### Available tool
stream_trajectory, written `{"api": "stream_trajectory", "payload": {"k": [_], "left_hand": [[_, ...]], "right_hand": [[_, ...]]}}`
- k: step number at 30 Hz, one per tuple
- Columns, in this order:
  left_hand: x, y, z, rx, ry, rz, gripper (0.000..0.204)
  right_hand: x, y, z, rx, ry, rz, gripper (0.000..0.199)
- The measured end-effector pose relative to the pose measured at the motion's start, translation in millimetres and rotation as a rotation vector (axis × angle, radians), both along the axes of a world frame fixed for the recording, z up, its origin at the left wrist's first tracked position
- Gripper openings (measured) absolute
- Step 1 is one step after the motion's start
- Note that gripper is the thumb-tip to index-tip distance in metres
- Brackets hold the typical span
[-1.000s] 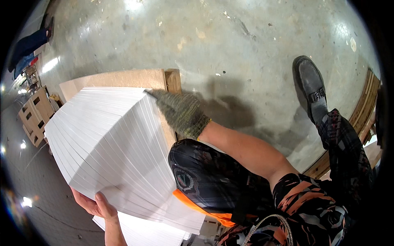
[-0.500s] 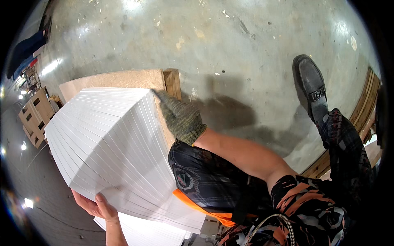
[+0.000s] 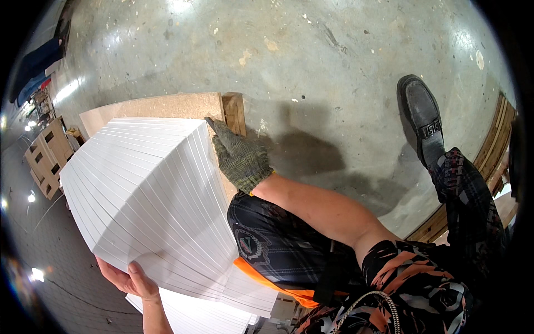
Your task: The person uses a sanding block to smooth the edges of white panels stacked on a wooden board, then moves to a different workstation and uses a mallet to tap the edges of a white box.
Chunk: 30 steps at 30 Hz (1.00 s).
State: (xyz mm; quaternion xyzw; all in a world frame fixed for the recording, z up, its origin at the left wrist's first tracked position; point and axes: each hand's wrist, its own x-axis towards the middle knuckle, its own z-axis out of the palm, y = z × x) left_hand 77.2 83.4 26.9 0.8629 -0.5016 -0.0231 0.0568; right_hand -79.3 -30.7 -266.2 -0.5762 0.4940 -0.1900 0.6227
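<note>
Gloved right hand [image 3: 242, 158] draws back toward its wearer at panel stack's corner

A worker's bare left hand [image 3: 136, 284] grips the near left edge of a stack of white panels [image 3: 150, 183], thumb on top. The stack sits on a chipboard sheet [image 3: 183, 107], one corner close to the sheet's far right corner. There the gloved index finger points; whether the glove grips anything, one cannot tell.

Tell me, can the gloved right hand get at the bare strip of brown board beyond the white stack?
Probably yes: the right hand has a finger extended by a corner of the white stack, close to the brown board, and nothing visible blocks that strip.
</note>
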Motion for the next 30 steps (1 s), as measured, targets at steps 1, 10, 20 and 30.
{"api": "stream_trajectory", "payload": {"k": [1,10,20,30], "left_hand": [[1.2,1.2,0.6,0.001,-0.023,-0.002,0.072],[-2.7,-4.7,-1.3,-0.024,0.098,-0.016,0.071],[-1.0,-0.9,-0.7,-0.040,0.057,-0.017,0.070],[-5.1,0.1,2.1,-0.020,0.034,0.013,0.069]], "right_hand": [[4.0,1.6,-0.7,0.023,-0.023,-0.013,0.049],[7.4,25.2,1.8,-0.218,-0.125,-0.269,0.064],[12.4,23.9,14.0,-0.045,-0.290,0.149,0.060],[32.3,22.0,8.5,-0.240,-0.317,-0.009,0.062]]}}
